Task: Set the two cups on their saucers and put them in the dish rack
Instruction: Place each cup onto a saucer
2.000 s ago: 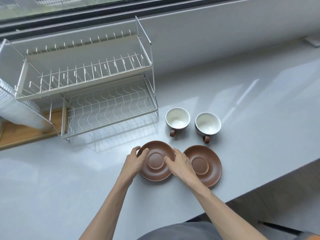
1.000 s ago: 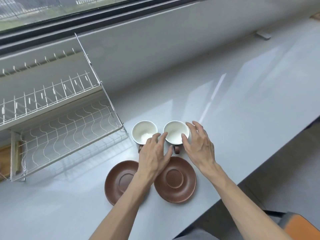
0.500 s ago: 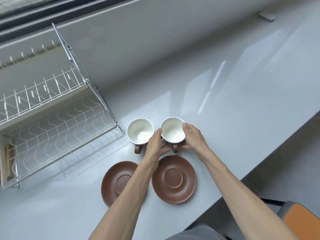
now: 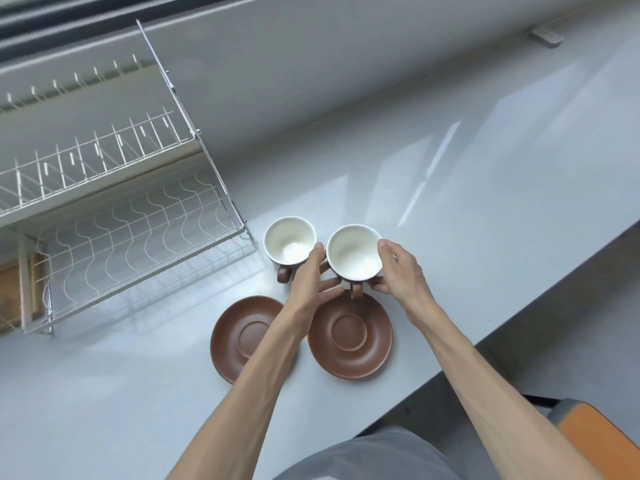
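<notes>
Two brown cups with white insides stand side by side on the grey counter. Both my hands grip the right cup (image 4: 353,252): my left hand (image 4: 311,284) on its left side, my right hand (image 4: 398,268) on its right side. It looks raised a little and nearer than the left cup (image 4: 289,239), which stands free with its handle towards me. Two brown saucers lie in front of the cups: the right saucer (image 4: 349,336) just below the held cup, the left saucer (image 4: 242,332) partly under my left forearm. The two-tier wire dish rack (image 4: 138,223) holds nothing.
The rack stands at the left against the wall under the window. A wooden board (image 4: 14,292) lies beneath its left end. The counter's front edge runs diagonally at the right, with an orange chair (image 4: 595,441) below it.
My hands left the left saucer and reached to the cups. They closed on the right cup, which now sits a little higher and closer to me than half a second ago.
</notes>
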{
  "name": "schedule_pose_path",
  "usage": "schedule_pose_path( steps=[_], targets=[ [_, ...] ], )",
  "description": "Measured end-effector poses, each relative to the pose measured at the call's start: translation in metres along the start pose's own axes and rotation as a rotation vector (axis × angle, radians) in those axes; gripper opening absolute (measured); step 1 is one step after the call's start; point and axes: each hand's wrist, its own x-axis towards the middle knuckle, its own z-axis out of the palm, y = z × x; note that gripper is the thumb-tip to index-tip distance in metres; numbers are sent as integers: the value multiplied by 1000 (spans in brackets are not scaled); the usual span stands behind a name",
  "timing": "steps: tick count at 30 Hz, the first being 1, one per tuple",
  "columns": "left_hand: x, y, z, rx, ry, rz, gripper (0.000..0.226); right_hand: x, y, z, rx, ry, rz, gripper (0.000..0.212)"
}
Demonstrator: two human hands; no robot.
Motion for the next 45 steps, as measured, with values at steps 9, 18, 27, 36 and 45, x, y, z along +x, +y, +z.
schedule_pose_path(
  steps=[9, 18, 27, 36, 45],
  targets=[
    [-51, -44, -20, -25, -24, -10, 46, -64, 39, 6, 31, 8, 11, 40],
    [-74, -75, -34, 23, -35, -48, 33, -96, 63, 16, 29, 5, 17, 31],
    [-77, -77, -35, 100, -32, -48, 34, -96, 70, 18, -3, 17, 54, 38],
    [-71, -62, -48, 398, -34, -66, 35, -85, 68, 6, -262, -6, 30, 45],
    [-43, -13, -97, 919, -27, 42, 43, -54, 20, 17, -821, 129, -312, 44]
  ],
)
